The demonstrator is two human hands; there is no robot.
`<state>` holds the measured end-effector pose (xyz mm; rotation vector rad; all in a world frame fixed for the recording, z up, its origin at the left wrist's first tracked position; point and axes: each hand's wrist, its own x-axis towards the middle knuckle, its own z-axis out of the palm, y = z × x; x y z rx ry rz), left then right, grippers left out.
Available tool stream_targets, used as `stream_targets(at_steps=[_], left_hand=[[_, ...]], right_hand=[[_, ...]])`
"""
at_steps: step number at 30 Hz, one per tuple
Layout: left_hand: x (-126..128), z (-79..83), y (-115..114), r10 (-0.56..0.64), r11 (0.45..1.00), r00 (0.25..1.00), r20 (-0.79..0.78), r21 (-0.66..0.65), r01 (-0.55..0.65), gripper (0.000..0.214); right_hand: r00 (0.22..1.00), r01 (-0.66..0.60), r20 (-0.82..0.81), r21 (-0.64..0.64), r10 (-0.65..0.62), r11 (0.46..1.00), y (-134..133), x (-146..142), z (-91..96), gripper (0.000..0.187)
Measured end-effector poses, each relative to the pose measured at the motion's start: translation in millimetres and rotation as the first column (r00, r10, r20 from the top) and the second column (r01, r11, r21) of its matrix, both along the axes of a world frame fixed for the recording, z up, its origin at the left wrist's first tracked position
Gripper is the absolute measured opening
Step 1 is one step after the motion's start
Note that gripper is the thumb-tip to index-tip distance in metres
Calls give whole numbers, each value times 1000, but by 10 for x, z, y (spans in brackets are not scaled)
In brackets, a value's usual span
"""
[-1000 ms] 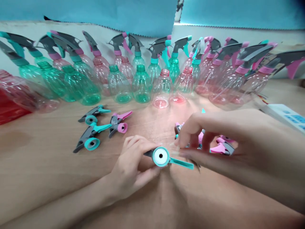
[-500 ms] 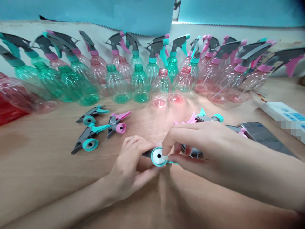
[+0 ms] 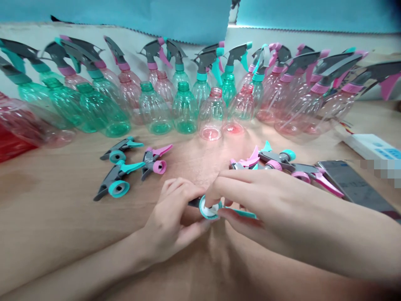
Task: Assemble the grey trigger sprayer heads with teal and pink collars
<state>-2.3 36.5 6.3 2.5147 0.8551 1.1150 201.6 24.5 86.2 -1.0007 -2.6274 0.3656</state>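
Note:
My left hand (image 3: 173, 217) grips a grey and teal spray trigger head (image 3: 209, 207) low over the wooden table, its round cap turned toward me. My right hand (image 3: 250, 200) has its fingertips pinched on the white inside of that cap. What the fingertips press there is too small to make out. A heap of pink and teal trigger heads (image 3: 282, 163) lies just behind my right hand.
Three loose trigger heads (image 3: 125, 167) lie to the left. Several green and pink spray bottles (image 3: 184, 108), some capped with triggers, stand in an arc along the back. A phone (image 3: 354, 186) and a white power strip (image 3: 372, 150) lie at the right.
My right hand came in from the right to the cap of the trigger head and covered its centre. The left hand kept its hold almost still.

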Motion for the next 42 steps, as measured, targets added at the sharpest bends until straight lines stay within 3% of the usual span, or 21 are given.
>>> stream_targets(at_steps=[3,9,16,23,34,42], left_hand=[[-1,-5,1,-6,1000,1000,-3,1,6,11],[7,2,4,0,1000,1000,0,15,0,11],[-16,8,5,-45,996,999,-7,78,45,17],[-10,23,24,-44,990,999,-7,131,45,24],[-34,-8,4,-72,993,997,-9,89,72,22],[-48,-22,7,-48,987,998,-40,149,54,20]], right_hand=[[999,-46,-15,-94,44,995,-7,-6,18,27],[1000,-14,7,-77,14,997,-2,-6,8,27],[996,-55,57,-120,62,991,8,-18,-30,29],[995,-92,21,-113,95,989,-1,18,-67,28],[991,-111,-81,-107,103,988,-22,-5,-27,35],[994,-34,-109,-27,30,999,-72,-32,-73,36]])
